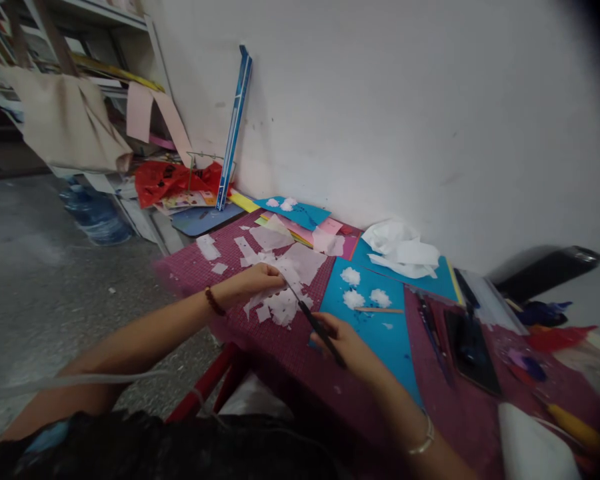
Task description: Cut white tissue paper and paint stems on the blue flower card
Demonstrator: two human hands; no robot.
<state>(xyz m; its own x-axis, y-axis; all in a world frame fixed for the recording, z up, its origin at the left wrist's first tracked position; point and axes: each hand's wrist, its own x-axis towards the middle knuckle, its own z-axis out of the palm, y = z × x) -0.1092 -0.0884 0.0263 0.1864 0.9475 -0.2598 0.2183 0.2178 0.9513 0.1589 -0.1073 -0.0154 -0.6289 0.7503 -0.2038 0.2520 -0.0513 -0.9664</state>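
My left hand [260, 279], with a beaded bracelet at the wrist, is closed in a pinch on a piece of thin white paper [291, 272]. My right hand [344, 341] grips a slim black-handled tool [321, 331] with a thin metal blade. Its tip reaches the left fingertips; blur hides its exact kind. Beneath the hands, cut scraps of white paper [283, 308] lie heaped on the dark red tabletop [300, 357]. Right of them, three fluffy white paper clumps [351, 298] sit on a blue sheet [380, 350], beside a thin wooden stick [379, 310].
Crumpled white tissue [405, 250] lies by the wall. A dark phone-like slab [473, 350] and pens [433, 333] are to the right. Coloured sheets [300, 213] are stacked at the back. A blue long box [234, 127] leans upright; a water jug [95, 217] stands on the floor.
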